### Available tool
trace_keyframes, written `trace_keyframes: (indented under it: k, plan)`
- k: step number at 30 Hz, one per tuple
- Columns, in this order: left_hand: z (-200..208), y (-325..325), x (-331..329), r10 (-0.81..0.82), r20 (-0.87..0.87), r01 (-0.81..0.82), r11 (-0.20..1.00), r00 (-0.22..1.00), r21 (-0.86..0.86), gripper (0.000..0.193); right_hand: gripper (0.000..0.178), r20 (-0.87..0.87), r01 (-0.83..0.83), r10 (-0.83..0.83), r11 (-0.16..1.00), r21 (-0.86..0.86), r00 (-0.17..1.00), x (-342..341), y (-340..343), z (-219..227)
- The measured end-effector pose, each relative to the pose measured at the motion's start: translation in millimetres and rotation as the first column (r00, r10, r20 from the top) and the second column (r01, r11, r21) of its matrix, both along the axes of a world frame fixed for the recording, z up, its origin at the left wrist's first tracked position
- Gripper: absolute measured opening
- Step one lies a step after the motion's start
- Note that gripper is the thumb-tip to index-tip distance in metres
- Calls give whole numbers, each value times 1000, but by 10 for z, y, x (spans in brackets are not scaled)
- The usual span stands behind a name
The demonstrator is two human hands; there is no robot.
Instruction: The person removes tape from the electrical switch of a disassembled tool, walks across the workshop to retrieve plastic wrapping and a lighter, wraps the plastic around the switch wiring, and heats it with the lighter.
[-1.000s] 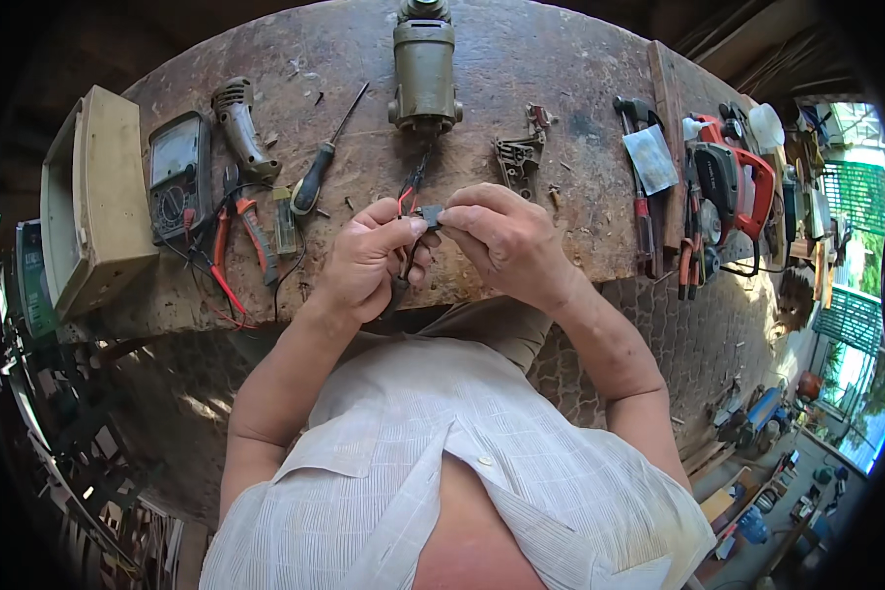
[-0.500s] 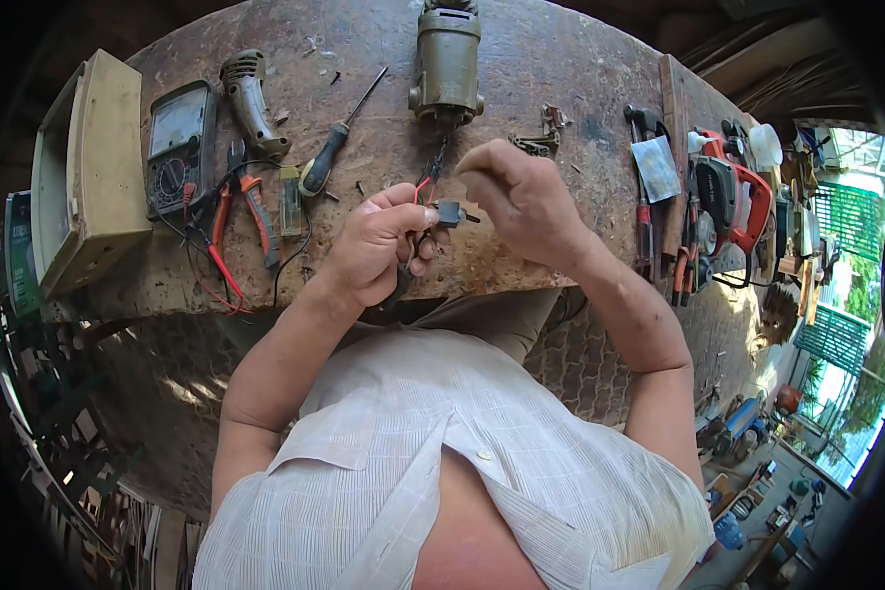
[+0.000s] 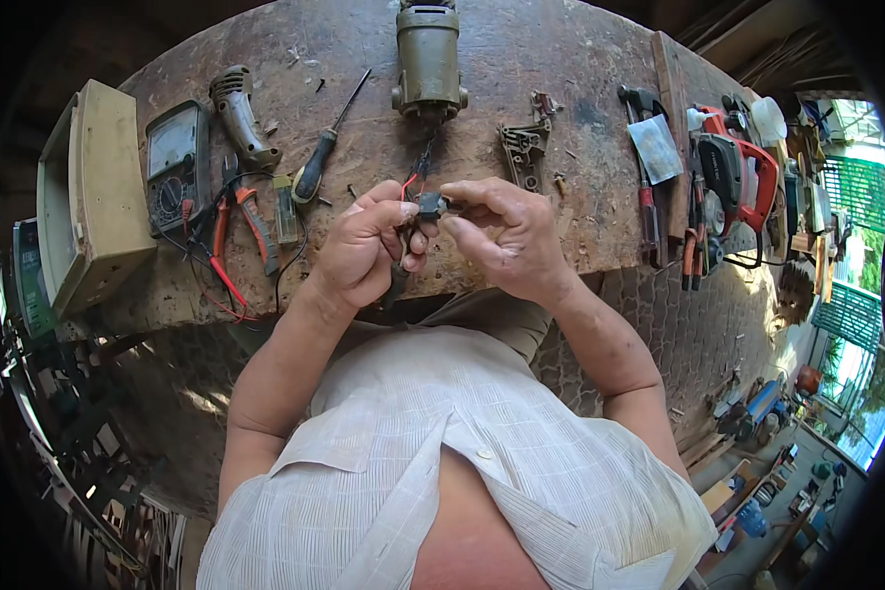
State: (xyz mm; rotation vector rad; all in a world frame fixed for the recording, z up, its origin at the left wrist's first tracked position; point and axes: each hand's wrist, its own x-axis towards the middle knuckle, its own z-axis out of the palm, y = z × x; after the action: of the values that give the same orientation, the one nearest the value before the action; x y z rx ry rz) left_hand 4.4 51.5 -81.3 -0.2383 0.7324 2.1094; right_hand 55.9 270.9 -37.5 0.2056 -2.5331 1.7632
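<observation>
My left hand (image 3: 364, 246) is closed, pinching a small dark grey switch (image 3: 430, 205) between thumb and fingers above the front edge of the bench. My right hand (image 3: 513, 236) has its thumb and forefinger closed round the switch's right end, hiding that end. Red and black wires (image 3: 418, 175) run from the switch up to an olive-green motor housing (image 3: 429, 64) lying on the bench. Below my left hand a dark cord (image 3: 393, 291) hangs over the edge. Right of the housing lies an open handle shell (image 3: 524, 152).
On the worn wooden bench (image 3: 295, 44), a screwdriver (image 3: 315, 165), pliers (image 3: 254, 226), an analog multimeter (image 3: 177, 162), a handle half (image 3: 241, 118) and a beige box (image 3: 108, 187) lie left. A hammer (image 3: 643, 133) and a red power tool (image 3: 752, 182) lie right.
My right hand has come down and left, from above the switch's right side onto its end. My left hand still holds the switch. The view has shifted slightly.
</observation>
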Motion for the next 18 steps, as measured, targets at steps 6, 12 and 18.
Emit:
trace_keyframes:
  k: [6, 12, 18]
  plan:
    - [-14, 2, -4, 0, -19, 0, 1000, 1000, -2, 7, 24, 166, 85, -49, 972, -217, 985, 4, -106, -172]
    - [30, 23, -3, 2, -31, -4, 998, 1000, -67, 7, 18, 281, 176, -69, 910, -376, 957, -4, -180, -153]
    - [218, -8, 38, -131, -304, -31, 878, 944, -477, 12, 17, 347, 240, -77, 859, -453, 935, 17, -165, -294]
